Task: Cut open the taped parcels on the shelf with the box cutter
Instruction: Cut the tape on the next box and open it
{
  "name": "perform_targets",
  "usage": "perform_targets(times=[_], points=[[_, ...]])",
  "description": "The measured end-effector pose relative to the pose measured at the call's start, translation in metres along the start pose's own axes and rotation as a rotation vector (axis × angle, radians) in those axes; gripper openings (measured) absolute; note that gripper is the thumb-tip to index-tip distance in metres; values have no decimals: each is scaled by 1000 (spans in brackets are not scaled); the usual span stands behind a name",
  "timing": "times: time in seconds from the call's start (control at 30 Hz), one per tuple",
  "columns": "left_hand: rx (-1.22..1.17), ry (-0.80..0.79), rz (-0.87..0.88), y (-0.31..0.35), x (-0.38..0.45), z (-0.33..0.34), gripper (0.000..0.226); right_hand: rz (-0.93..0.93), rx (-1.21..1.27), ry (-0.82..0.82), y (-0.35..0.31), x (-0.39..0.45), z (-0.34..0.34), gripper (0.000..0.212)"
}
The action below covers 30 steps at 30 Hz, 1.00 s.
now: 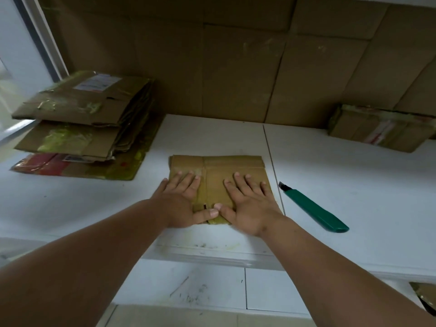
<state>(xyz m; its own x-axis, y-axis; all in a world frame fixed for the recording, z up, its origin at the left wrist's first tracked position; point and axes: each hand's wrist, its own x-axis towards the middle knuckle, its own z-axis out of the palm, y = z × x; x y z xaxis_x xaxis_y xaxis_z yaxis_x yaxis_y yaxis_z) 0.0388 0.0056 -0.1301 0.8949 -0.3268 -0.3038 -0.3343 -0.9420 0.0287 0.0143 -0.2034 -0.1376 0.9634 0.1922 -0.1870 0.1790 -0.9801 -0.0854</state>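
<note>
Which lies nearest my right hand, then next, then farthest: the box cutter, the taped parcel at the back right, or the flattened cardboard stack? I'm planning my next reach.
1. box cutter, just right of the right hand.
2. taped parcel, back right.
3. flattened cardboard stack, far left.

centre: parcel (219, 166) on shelf (354, 180), under my hands
right: cutter (313, 207)
far left: stack (80, 121)
far right: box (379, 128)

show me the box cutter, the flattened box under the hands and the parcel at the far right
box cutter (315, 208), head view, middle of its green handle
flattened box (232, 165), head view, bare cardboard beyond the fingertips
parcel (354, 128), head view, its brown top face
</note>
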Motion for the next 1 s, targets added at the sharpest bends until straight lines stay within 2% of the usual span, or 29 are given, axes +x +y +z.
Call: perform_targets(times=[0.37, 0.47, 0.53, 0.6, 0.7, 0.87, 0.93, 1.0], points=[[42, -3, -36, 5, 0, 4, 111, -16, 7, 30, -3, -2, 2, 94], [39, -15, -39, 4, 1, 4, 110, -27, 176, -22, 2, 1, -8, 95], [23, -22, -41, 3, 1, 3, 110, -16, 417, -36, 11, 4, -17, 76], [12, -24, -46, 4, 1, 3, 111, -1, 557, 29, 23, 2, -19, 56], [11, -35, -53, 6, 0, -1, 115, 49, 427, 149, 33, -7, -11, 56], [-38, -65, -93, 13, -2, -12, 118, 201, 360, 97, 36, -9, -19, 83], [-61, -68, -137, 17, -2, -15, 119, 218, 304, 75, 35, -6, -28, 83], [-69, -81, -180, 21, -3, -17, 118, 235, 305, 47, 34, -4, -37, 71]])
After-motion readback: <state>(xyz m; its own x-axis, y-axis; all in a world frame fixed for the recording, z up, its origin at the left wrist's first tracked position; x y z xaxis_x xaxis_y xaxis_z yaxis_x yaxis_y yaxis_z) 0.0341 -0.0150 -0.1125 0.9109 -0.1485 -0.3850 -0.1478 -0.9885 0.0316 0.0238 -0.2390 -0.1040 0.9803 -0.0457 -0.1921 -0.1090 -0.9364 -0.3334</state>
